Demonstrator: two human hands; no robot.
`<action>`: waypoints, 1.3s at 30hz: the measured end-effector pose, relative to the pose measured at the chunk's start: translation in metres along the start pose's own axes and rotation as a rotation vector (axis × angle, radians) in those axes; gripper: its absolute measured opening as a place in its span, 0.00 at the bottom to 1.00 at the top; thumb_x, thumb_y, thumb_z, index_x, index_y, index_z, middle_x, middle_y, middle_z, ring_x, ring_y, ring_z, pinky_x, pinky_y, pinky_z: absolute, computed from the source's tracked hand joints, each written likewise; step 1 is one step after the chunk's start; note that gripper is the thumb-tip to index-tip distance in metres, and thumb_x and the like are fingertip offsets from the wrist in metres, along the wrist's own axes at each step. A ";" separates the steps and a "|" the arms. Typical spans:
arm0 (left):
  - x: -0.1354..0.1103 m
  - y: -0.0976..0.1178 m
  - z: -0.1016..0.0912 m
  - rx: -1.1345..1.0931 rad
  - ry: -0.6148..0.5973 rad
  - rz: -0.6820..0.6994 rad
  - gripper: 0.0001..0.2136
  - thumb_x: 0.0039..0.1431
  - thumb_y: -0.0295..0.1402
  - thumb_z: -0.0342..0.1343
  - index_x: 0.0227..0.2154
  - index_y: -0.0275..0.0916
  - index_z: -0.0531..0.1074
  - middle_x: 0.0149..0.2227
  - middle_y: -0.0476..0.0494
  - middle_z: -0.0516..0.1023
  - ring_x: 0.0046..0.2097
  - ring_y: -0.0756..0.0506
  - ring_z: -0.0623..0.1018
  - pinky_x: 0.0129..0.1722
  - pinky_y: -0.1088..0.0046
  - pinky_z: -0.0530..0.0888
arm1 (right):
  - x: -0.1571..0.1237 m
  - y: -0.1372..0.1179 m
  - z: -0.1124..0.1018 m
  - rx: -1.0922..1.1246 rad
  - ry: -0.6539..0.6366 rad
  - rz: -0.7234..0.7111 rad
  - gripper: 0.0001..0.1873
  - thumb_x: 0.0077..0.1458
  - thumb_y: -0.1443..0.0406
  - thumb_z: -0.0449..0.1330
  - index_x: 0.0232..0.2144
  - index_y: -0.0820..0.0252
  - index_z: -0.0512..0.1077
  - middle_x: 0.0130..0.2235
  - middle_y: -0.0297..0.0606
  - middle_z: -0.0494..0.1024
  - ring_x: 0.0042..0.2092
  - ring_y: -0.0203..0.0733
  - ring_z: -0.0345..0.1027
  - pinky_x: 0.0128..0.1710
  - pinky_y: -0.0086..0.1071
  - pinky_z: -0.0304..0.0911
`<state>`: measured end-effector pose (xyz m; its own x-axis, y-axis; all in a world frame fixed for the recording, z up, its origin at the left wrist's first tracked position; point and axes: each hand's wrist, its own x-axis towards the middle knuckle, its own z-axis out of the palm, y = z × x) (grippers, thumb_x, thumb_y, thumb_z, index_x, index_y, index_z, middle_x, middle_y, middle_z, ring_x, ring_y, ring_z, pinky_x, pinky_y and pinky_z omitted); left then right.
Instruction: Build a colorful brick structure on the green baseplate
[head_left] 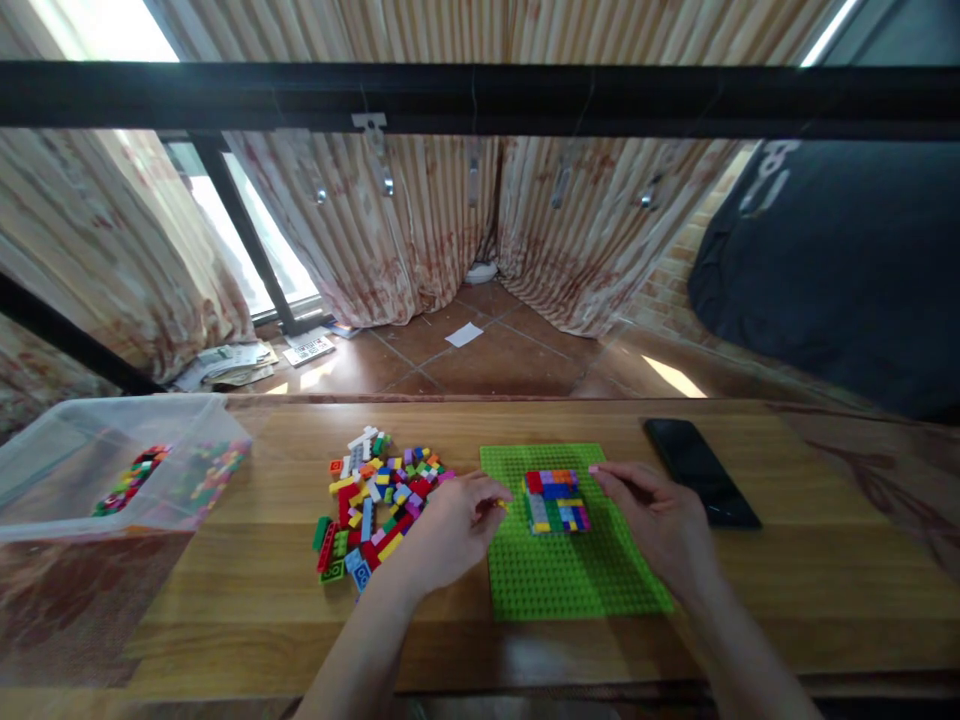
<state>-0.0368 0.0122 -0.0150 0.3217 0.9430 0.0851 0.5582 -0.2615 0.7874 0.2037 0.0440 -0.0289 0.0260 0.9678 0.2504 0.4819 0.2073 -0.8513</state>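
A green baseplate [525, 590] lies on the wooden table, bearing a small block of multicoloured toy bricks [556, 502] near its middle. My left hand [457, 525] hovers at the plate's left edge, its fingers pinched on a small yellow brick [502, 505] that is mostly hidden. To the right of the built block, my right hand [656, 515] pinches a small pink brick [594, 469] between thumb and forefinger. Neither hand touches the built block. A heap of loose bricks [367, 515] in many colours spreads left of the plate, partly behind my left hand.
A clear plastic bin [127, 410] with more bricks stands at the table's left end. On the right lies a black phone [701, 475]. A dark horizontal bar [480, 98] crosses the upper view, with curtains [375, 230] and a tiled floor [510, 350] beyond the table.
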 end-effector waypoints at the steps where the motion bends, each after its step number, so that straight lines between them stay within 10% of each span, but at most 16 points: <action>1: 0.001 0.000 0.002 -0.002 0.000 -0.008 0.11 0.58 0.25 0.49 0.37 0.39 0.76 0.34 0.46 0.76 0.33 0.49 0.73 0.35 0.75 0.68 | 0.000 0.001 -0.001 -0.002 -0.017 -0.002 0.13 0.53 0.56 0.61 0.32 0.58 0.78 0.35 0.40 0.81 0.37 0.43 0.74 0.37 0.35 0.69; 39: 0.016 0.000 0.043 -0.060 0.233 -0.040 0.05 0.56 0.26 0.54 0.31 0.39 0.74 0.33 0.47 0.76 0.36 0.49 0.75 0.38 0.73 0.70 | -0.008 -0.003 0.016 -0.052 -0.161 -0.173 0.10 0.58 0.60 0.56 0.32 0.56 0.76 0.33 0.37 0.77 0.36 0.41 0.72 0.37 0.33 0.67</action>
<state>0.0010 0.0188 -0.0395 0.1111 0.9763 0.1859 0.5183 -0.2166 0.8273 0.1879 0.0378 -0.0354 -0.1982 0.9298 0.3101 0.5114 0.3680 -0.7766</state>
